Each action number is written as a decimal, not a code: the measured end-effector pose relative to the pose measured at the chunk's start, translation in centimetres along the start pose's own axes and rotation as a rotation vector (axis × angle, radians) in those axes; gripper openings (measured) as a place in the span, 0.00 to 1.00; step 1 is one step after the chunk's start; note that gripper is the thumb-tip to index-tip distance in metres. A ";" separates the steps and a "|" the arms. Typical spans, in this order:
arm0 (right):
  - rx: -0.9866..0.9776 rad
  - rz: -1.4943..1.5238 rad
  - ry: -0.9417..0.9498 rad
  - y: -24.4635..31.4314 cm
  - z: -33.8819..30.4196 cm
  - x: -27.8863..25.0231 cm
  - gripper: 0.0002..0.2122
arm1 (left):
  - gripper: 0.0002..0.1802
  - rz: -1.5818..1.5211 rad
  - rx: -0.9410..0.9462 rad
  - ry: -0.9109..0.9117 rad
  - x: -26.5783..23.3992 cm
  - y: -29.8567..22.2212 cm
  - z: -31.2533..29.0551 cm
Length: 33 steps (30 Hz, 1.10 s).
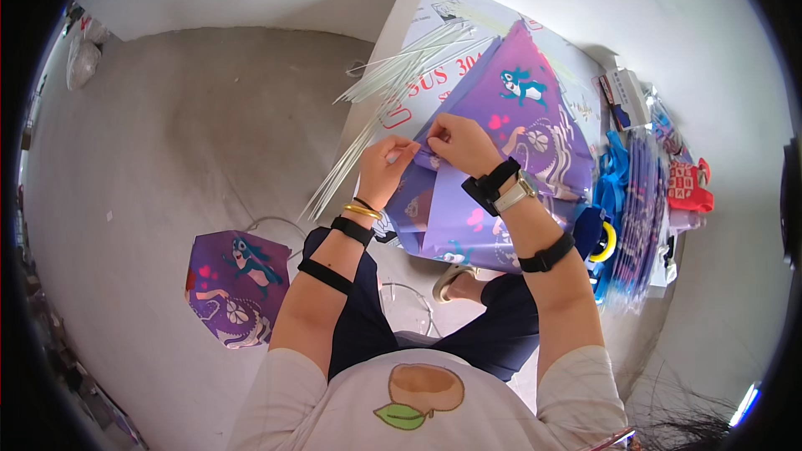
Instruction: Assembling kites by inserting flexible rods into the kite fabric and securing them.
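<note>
A purple printed sheet [476, 192], thin and folded, with a blue cartoon figure and pink hearts, lies across the board-topped table and hangs over its near edge toward my lap. My left hand [388, 171] pinches the left edge of this sheet. Just beside it, my right hand [462, 146] is closed with thumb and forefinger on the same edge, fingertips close together. Whether a small part sits between the fingertips is too hidden to tell. A bundle of thin whitish rods [368, 129] spreads out left of the hands, its ends jutting past the table.
Another purple printed piece [238, 288] is low on the left, near a curved wire stand. At the right are stacked purple packets [639, 209], blue straps [612, 171], a yellow ring handle [606, 244], a red bag [689, 188] and a white box [626, 98]. A wall stands behind the table.
</note>
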State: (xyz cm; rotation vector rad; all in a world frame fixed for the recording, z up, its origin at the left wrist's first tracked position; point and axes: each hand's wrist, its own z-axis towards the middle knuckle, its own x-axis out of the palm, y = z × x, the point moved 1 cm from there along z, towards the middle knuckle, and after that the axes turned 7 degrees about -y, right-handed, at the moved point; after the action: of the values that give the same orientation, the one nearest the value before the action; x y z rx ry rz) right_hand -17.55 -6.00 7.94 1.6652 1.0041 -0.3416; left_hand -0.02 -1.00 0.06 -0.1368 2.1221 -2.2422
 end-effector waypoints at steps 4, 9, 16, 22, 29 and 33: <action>-0.170 -0.022 -0.202 0.7 -2.2 0.3 0.19 | 0.09 0.053 0.027 -0.043 0.6 0.1 0.0; -0.508 -0.444 -0.653 2.7 -8.8 4.4 0.19 | 0.09 0.193 0.113 -0.083 -0.9 1.1 -1.4; -0.348 -0.666 -0.286 -2.1 -11.1 11.3 0.14 | 0.06 0.014 -0.188 0.080 -1.1 1.4 -2.0; -0.535 -1.014 -0.068 -3.6 -13.7 6.7 0.16 | 0.05 -0.075 -0.252 0.163 -0.9 3.0 -3.2; -0.495 -0.931 0.690 5.5 -11.7 -4.6 0.12 | 0.06 -0.210 -0.261 0.133 -0.9 4.4 -4.7; -0.375 -1.008 0.833 7.0 -10.4 -5.2 0.12 | 0.06 -0.195 -0.273 0.132 -1.0 4.2 -4.8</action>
State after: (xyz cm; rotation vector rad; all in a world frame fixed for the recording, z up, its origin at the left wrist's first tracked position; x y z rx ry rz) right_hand -18.15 0.78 19.63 0.8133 2.3530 -0.0640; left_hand 0.40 3.65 -4.41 -0.2203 2.5838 -2.0961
